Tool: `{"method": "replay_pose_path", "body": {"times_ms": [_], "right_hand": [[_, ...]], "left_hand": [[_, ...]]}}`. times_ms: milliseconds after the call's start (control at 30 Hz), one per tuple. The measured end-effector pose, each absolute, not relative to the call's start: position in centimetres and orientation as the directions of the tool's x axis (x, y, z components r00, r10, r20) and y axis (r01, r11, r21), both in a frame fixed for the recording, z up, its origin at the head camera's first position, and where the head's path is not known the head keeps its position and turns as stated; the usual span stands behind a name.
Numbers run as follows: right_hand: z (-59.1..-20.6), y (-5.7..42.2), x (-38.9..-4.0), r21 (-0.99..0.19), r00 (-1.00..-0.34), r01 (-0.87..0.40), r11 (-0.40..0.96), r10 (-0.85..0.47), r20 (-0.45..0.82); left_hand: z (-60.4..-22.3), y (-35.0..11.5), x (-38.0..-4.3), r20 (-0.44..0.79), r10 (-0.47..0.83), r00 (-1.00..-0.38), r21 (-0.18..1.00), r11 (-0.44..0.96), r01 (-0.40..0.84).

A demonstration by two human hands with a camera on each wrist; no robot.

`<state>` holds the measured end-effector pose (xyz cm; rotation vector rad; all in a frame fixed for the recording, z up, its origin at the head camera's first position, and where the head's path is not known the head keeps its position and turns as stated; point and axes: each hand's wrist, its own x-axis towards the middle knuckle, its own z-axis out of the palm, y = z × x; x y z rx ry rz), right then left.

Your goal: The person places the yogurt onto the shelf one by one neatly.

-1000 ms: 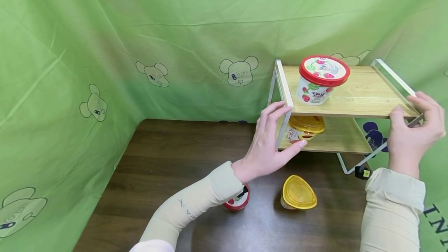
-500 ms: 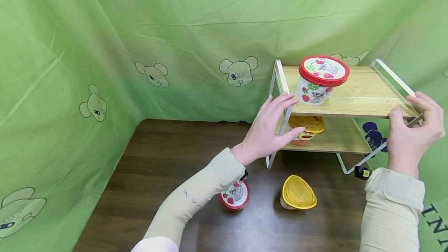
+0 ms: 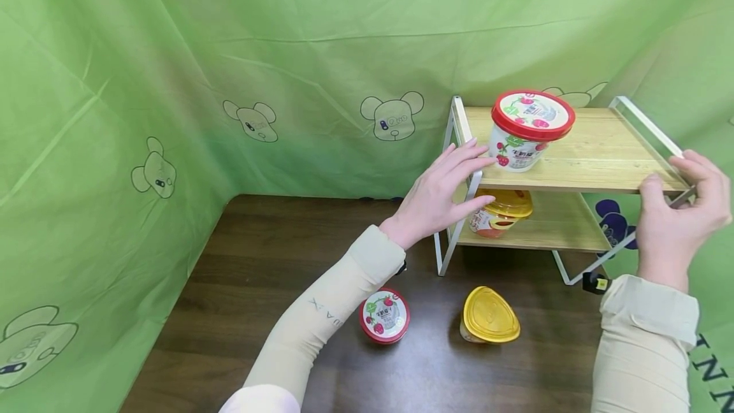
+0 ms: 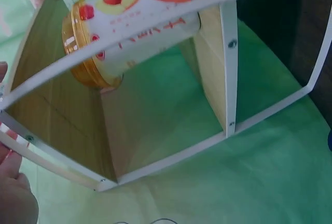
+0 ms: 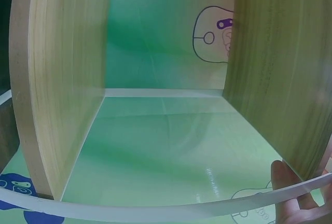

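A two-tier rack with wooden boards and a white metal frame stands at the right. On its top board is a red-lidded tub with strawberry pictures. A yellow-lidded tub stands on the lower board; in the left wrist view this tub appears sideways. My left hand is at the rack's left front corner, fingers extended and fingertips close to the red-lidded tub; whether they touch it I cannot tell. My right hand grips the right front corner, its fingers beside the frame in the right wrist view.
A second red-lidded tub and another yellow-lidded tub stand on the dark wooden table in front of the rack. A green cloth with bear drawings hangs behind and along the sides.
My left hand has shifted up and slightly right along the rack's left front post, towards the tub on top. The lower red-lidded tub is more exposed. My right hand stays in place.
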<state>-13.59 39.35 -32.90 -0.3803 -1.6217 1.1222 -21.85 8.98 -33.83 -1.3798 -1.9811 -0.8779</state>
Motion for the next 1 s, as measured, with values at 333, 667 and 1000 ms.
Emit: {"method": "replay_pose_path", "body": {"times_ms": [333,667,1000], "right_hand": [[-33.0,39.0,-13.9,-0.823,-0.373,-0.292,0.487,0.734,0.567],[-32.9,38.9,-13.9,-0.819,-0.397,-0.276,0.504,0.716,0.574],[-32.5,40.3,-12.8,-0.906,-0.536,-0.154,0.395,0.736,0.412]], "left_hand": [[-34.6,9.1,-22.5,0.807,0.507,-0.302,0.238,0.187,0.953],[-35.0,9.2,-22.8,0.826,0.490,-0.280,0.225,0.169,0.960],[-34.9,9.7,-23.2,0.812,0.517,-0.271,0.213,0.169,0.962]]}}
